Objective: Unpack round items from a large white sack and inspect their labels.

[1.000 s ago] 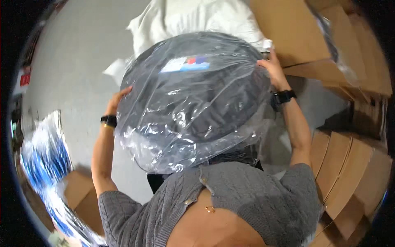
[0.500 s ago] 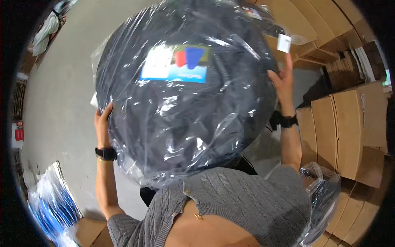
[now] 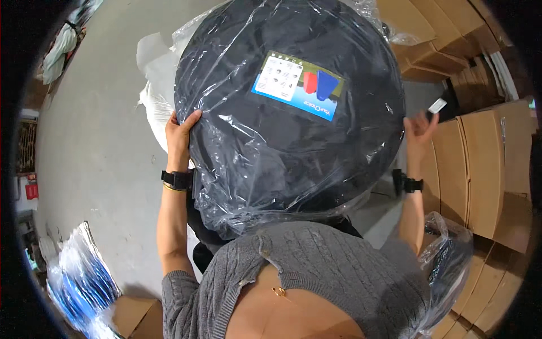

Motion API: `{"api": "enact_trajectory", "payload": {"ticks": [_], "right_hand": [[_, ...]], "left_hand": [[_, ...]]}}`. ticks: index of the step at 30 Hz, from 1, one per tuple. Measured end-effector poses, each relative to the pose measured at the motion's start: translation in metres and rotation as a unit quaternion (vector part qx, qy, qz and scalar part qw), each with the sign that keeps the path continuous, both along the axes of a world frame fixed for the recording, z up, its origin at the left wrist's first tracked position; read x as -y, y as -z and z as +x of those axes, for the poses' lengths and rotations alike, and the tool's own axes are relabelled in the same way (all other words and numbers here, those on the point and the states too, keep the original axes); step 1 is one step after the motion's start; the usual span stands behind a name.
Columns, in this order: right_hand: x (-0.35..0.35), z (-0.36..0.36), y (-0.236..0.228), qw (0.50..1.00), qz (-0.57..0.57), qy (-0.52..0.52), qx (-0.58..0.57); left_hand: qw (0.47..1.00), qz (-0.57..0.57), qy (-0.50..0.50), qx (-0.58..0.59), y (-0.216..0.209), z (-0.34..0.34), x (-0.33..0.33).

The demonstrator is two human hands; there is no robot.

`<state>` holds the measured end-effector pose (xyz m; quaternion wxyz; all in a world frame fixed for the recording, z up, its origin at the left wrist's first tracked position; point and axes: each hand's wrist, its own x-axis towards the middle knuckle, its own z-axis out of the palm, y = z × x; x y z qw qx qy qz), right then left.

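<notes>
A blue bundle [image 3: 82, 282] lay far left, a white sack [image 3: 158, 113] farther in. The left hand [image 3: 182, 133] was closed on the left edge of a round black package [image 3: 293, 152], thumb on top, in front of the person's chest. The right hand [image 3: 419, 133], fingers half curled, was at its right edge, a white tag [image 3: 437, 105] by the fingertips; its grip could not be told. Cardboard boxes [image 3: 485, 169] stood rightmost.
</notes>
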<state>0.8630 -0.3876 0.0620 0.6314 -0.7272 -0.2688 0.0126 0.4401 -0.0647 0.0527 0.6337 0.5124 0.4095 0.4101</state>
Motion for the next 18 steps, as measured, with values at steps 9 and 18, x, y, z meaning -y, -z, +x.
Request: {"api": "enact_trajectory", "payload": {"ticks": [9,18], "right_hand": [[-0.113,-0.031,-0.074,0.958,0.05,-0.269,0.081],[-0.111,0.06,-0.057,0.988,-0.06,-0.123,0.07]], "left_hand": [[0.999,-0.03,0.019,-0.019,-0.006,-0.012,0.008],[0.994,-0.079,0.047,0.055,-0.005,-0.024,-0.003]]}}
